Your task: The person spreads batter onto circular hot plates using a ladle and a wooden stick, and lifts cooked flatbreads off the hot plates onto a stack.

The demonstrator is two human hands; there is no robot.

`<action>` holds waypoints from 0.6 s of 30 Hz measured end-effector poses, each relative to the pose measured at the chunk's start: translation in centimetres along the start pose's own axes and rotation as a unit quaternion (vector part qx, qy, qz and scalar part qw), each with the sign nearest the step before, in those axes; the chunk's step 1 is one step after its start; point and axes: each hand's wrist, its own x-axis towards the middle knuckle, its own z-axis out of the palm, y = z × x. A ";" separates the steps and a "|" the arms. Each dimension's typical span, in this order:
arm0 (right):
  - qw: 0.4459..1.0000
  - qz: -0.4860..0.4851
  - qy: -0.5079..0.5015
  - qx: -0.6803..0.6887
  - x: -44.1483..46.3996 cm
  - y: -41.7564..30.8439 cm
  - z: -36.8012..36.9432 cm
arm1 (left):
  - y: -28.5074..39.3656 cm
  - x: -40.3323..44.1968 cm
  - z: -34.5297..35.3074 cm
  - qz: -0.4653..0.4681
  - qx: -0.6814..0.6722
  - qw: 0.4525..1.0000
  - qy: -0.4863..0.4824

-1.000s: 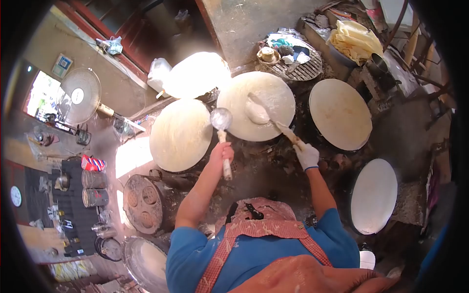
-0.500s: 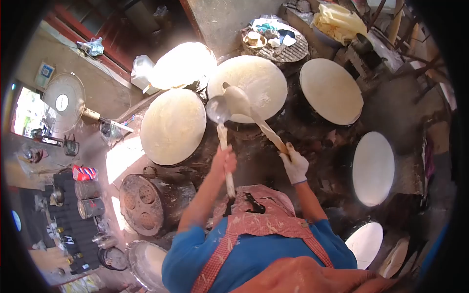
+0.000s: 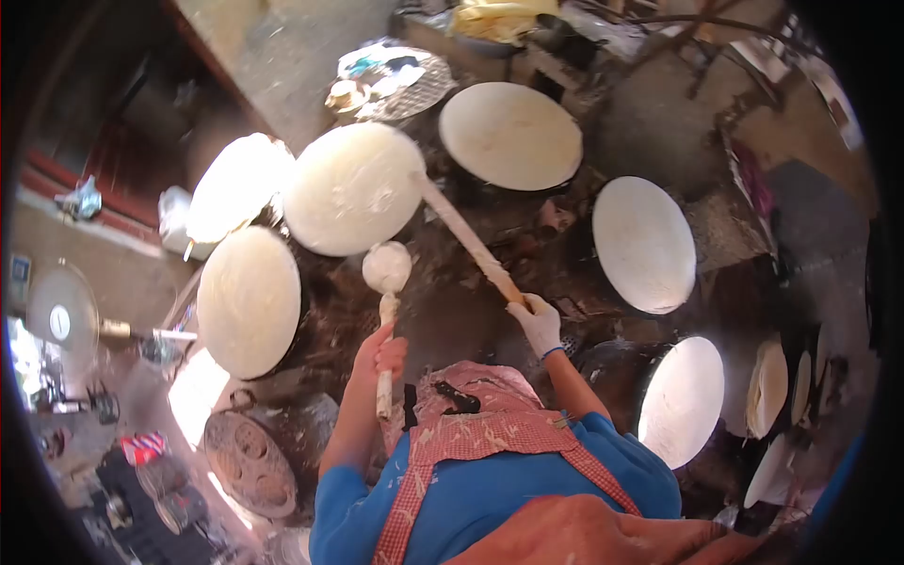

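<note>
My left hand (image 3: 382, 355) is wrapped round the pale handle of a ladle (image 3: 387, 268), whose round bowl is coated in white batter and sits just off the lower edge of a round griddle (image 3: 353, 188). A pale layer with a rough patch covers that griddle. My right hand (image 3: 537, 325), in a white glove, grips the end of a long flat spatula (image 3: 466, 240). The spatula's far tip reaches the griddle's right edge. Both tools are apart from each other.
More round griddles with pale layers stand at the left (image 3: 249, 301), upper right (image 3: 511, 137), right (image 3: 644, 245) and lower right (image 3: 682, 403). Behind is a round grate (image 3: 405, 89) holding small items. A fan (image 3: 61, 320) and a perforated round lid (image 3: 250, 464) are at the left.
The view has turned right, so the griddles appear shifted left. The ladle has moved off the griddle's surface. The spatula has drawn back to the griddle's right edge. Both hands keep their grips.
</note>
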 end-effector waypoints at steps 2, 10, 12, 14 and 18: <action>0.996 0.039 0.081 0.017 1.7 3.6 -3.9 | -0.9 1.3 0.2 0.030 0.000 0.999 0.020; 0.950 0.069 0.157 -0.259 4.0 8.2 -15.2 | -3.4 7.9 -0.5 0.001 -0.006 1.000 0.029; 0.949 0.025 0.103 -0.297 3.0 7.2 -15.3 | -3.7 9.3 -0.6 -0.020 -0.018 0.999 0.026; 0.954 -0.014 0.078 -0.288 3.1 6.7 -14.7 | -3.9 10.0 -0.4 -0.025 -0.026 0.999 0.036; 0.961 -0.054 0.089 -0.257 6.1 6.6 -12.5 | -4.1 11.7 -0.1 -0.025 -0.015 0.999 0.029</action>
